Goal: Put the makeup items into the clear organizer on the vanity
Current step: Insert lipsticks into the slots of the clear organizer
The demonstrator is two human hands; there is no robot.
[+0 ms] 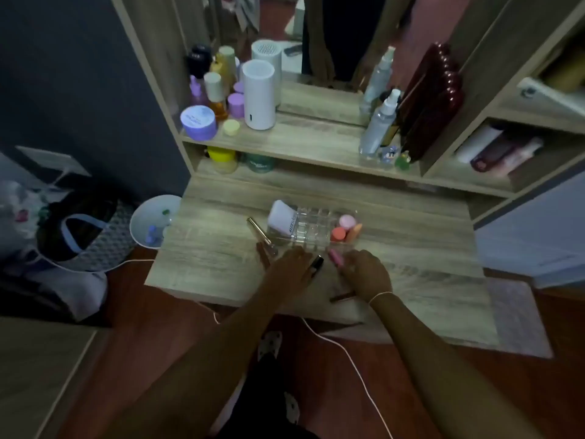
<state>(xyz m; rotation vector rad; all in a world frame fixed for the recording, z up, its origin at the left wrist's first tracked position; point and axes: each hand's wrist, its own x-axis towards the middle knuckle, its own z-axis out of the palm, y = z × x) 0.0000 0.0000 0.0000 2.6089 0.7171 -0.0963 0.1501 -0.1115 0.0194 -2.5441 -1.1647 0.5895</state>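
Note:
The clear organizer [311, 228] sits mid-vanity on the wooden top [411, 248]. A white tube [282, 218] leans in its left end; pink and orange sponges [346, 229] fill its right end. My left hand [292, 269] lies just in front of it, fingers on a black tube [316, 264]. My right hand [367, 272] grips a pink tube [335, 257] at the organizer's front edge. A gold-capped tube [261, 232] lies left of the organizer. A thin brown pencil [342, 296] rests under my right wrist.
The shelf above holds a white cylinder [258, 95], purple jars [198, 122], bottles and a spray bottle [378, 125] beside a dark red case [430, 99]. A white bin [155, 220] stands left of the vanity. A white cable [348, 353] runs across the floor.

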